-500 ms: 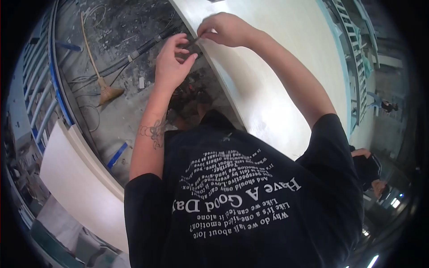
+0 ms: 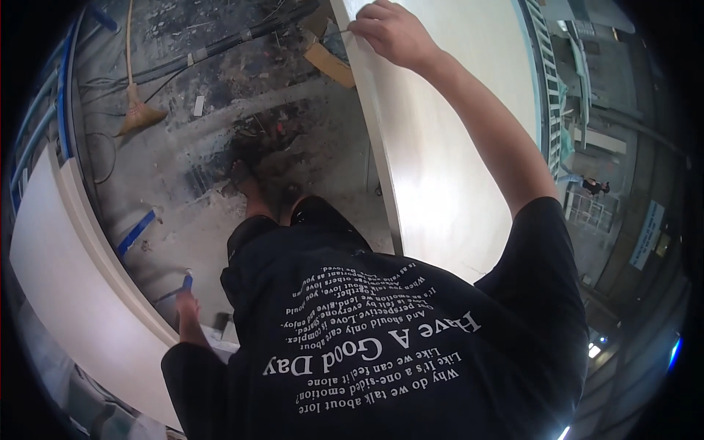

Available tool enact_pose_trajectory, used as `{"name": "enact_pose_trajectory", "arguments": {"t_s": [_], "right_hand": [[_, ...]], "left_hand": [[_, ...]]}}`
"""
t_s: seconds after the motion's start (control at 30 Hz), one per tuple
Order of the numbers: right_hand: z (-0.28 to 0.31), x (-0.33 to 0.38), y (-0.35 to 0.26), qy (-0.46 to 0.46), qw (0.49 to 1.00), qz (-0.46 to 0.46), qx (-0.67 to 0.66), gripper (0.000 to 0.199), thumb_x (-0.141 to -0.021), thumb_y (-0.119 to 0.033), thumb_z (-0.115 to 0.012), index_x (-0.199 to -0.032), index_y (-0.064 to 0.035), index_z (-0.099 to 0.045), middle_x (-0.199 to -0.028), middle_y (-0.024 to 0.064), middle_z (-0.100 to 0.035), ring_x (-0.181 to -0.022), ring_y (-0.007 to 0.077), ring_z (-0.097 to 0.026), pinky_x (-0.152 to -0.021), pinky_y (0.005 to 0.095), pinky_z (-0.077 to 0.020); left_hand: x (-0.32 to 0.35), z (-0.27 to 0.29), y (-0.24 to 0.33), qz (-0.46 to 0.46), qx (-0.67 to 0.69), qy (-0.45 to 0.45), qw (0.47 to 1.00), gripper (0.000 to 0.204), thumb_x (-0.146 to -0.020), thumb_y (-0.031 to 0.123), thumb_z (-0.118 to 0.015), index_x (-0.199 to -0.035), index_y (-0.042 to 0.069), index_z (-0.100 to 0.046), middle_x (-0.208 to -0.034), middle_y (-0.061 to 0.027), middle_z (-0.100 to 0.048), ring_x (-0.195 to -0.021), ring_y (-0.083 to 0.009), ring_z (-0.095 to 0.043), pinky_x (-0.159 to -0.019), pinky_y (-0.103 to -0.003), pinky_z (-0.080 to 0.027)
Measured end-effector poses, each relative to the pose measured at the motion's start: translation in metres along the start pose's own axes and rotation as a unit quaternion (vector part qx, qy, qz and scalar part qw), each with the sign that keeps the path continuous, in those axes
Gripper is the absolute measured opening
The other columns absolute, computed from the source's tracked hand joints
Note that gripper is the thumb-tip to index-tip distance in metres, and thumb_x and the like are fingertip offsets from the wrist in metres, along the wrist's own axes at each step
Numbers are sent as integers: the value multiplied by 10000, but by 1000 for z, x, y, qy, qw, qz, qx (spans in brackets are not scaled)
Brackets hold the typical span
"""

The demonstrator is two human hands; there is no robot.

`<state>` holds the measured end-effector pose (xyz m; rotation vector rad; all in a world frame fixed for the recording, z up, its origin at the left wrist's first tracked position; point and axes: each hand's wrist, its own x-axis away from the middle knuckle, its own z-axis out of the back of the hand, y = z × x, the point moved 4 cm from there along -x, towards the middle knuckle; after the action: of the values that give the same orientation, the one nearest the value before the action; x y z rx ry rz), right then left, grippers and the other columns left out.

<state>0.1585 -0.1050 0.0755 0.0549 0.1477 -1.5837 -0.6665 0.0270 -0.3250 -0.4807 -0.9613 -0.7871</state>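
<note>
A shiny pale board point(image 2: 440, 176) and a dirty gray floor point(image 2: 169, 176)
At the left edge of the board, the right hand point(image 2: 392, 35) pinches a thin stick point(image 2: 339, 32). The left hand point(image 2: 188, 306) hangs low by a blue thing point(image 2: 187, 282); I cannot tell if it grips it. A straw broom point(image 2: 143, 116) lies on the floor, and another person point(image 2: 595, 187) is far off.
</note>
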Motion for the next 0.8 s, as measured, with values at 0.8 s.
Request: {"name": "enact_pose_trajectory", "arguments": {"t_s": [0.8], "right_hand": [[-5,167,-119,35,993,81,79,211,-849,-60,-689,-1051,-89,-743,-1045,11,-668,-1030,216,-623,-894,354,-534]], "left_hand": [[161,-147,-163,-178,172,-102,963,273,-1017,327,-640,-1188,114,-643,-937,-1,-649,-840,-117,-608,-680,-321,-521]]}}
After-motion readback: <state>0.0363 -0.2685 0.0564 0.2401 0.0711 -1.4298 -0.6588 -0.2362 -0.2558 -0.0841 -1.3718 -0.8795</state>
